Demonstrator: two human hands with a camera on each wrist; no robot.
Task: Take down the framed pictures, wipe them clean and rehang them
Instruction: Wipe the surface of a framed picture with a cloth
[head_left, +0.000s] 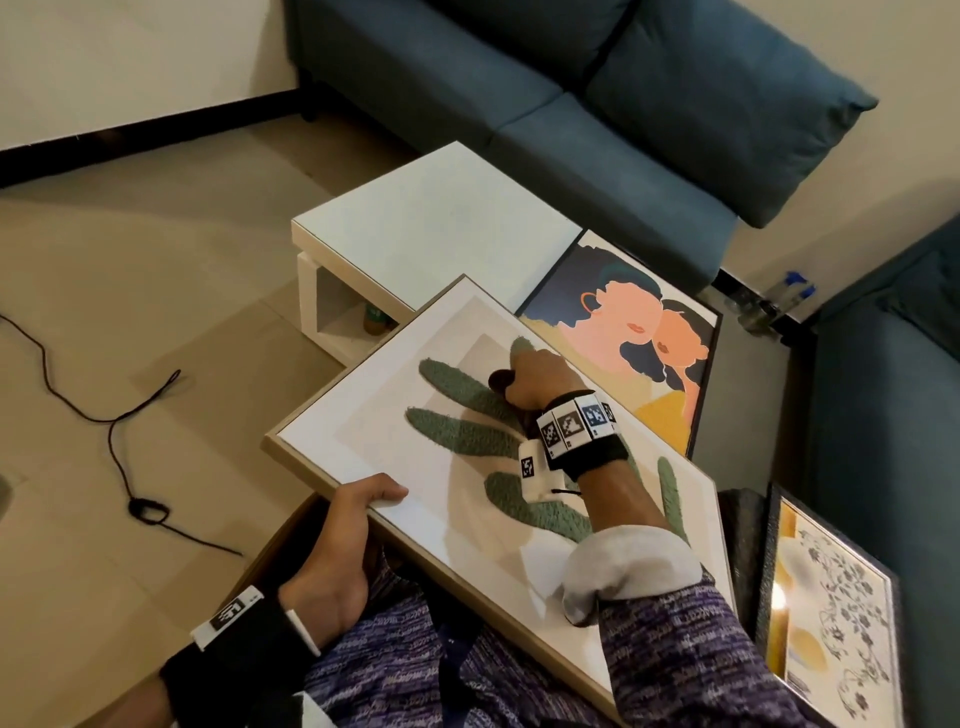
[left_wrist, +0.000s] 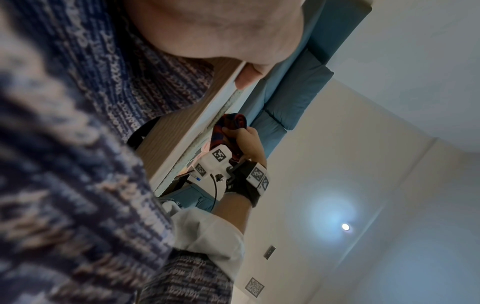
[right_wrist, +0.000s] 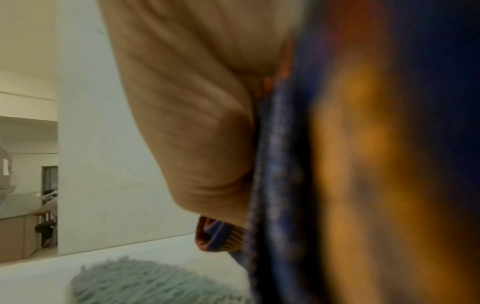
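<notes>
Teal fabric covers the biggest thing in the room, a long blue-green sofa (head_left: 545, 104) running across twelve to two o'clock of the head view, with a second teal seat (head_left: 883, 415) at three o'clock. Beige tile floor (head_left: 130, 312) fills the nine o'clock side, crossed by a thin black cable (head_left: 111, 431). A white glass-topped low table (head_left: 431, 218) stands at the centre, just past the person's lap.

On that lap lies the large pale-wood framed picture of green cactus-like leaves (head_left: 374, 415), tilted, its far corner toward the table. The left hand (head_left: 353, 525) grips the frame's near-left edge at seven o'clock, thumb curled over the glass and fingers underneath. The right hand (head_left: 535, 379) is bunched into a fist round a dark red-and-blue wiping cloth (head_left: 500, 381), pressed onto the glass near the picture's middle; the left wrist view shows the same cloth (left_wrist: 231, 127) clenched in the right hand (left_wrist: 246, 142).

A dark-framed print of two orange faces (head_left: 639, 332) leans beside the table at two o'clock. A dark-framed floral print (head_left: 831, 603) stands at four o'clock, cut off by the picture edge.

Under the table a small bottle-like shape (head_left: 375, 318) is too dim to identify. The right wrist view is mostly blurred skin and cloth (right_wrist: 221, 234) close to the lens.
</notes>
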